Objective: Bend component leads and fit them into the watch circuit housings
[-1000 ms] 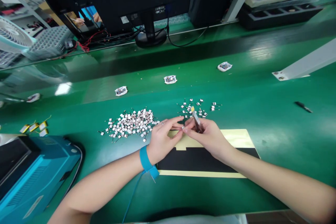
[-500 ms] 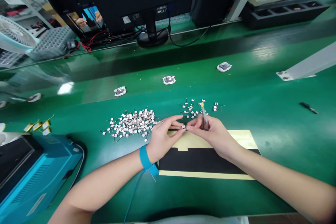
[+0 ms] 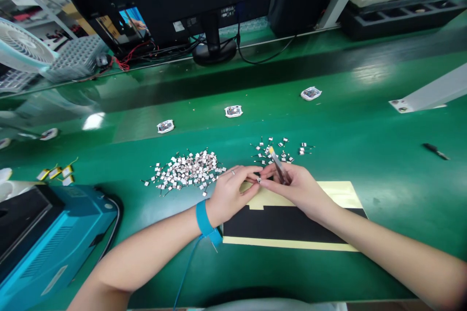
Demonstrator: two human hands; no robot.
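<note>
My left hand (image 3: 233, 189), with a blue strap (image 3: 204, 217) round the wrist, pinches a small white part (image 3: 259, 180) at its fingertips. The fingertips of my right hand (image 3: 292, 182) meet it from the other side; fingers partly cover the part. Tweezers (image 3: 278, 166) are tucked in my right hand, their yellow-marked end pointing up and away. Below both hands lies a yellow backing sheet (image 3: 339, 189) bearing a black strip (image 3: 284, 223). A heap of small white square parts with dark leads (image 3: 193, 167) lies left of my hands, and a looser group (image 3: 260, 148) lies beyond them.
White-framed circuit boards (image 3: 233, 111) sit in a row farther back. A monitor stand (image 3: 213, 51) is behind them. A blue machine (image 3: 62, 233) and yellow-wrapped pieces (image 3: 54, 172) are at left. A black pen-like tool (image 3: 436, 151) and a metal bracket (image 3: 430, 90) are at right.
The small part has turned between my fingertips and shows less of its white face. The tweezers in my right hand have tipped to the left. The view has shifted slightly.
</note>
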